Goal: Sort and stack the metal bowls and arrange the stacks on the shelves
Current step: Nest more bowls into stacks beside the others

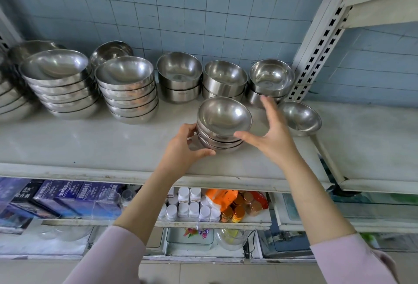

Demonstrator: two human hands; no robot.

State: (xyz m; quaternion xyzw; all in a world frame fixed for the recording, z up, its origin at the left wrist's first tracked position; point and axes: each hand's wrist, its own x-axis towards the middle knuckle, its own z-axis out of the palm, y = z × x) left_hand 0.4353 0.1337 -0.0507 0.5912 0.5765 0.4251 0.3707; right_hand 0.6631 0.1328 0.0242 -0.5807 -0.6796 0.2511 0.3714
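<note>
I see a white shelf [90,148] running across a blue tiled wall [181,12]. At the far left, a stack of wide bowls [61,85] stands beside a second tall stack [129,89]. Further right, three short stacks of straight-sided bowls [179,78] line the wall.

Nearer to me, right of centre, sits the small stack of bowls [224,123] on the shelf. My left hand [183,146] grips its left side, fingers curled round it and thumb at its base. My right hand [269,134] is spread, its thumb touching the stack's near right side and its fingers pointing up. A single bowl [299,117] lies just right of that hand, near a slotted white post [321,35].

On the lower shelf are blue boxes [74,195] and white bottles [190,204].

Another stack at the far left edge [9,103] is cut off. A bowl behind the tall stacks [110,51] is partly hidden. My right fingers cover part of the rightmost short stack. The box print is too blurred to read.
</note>
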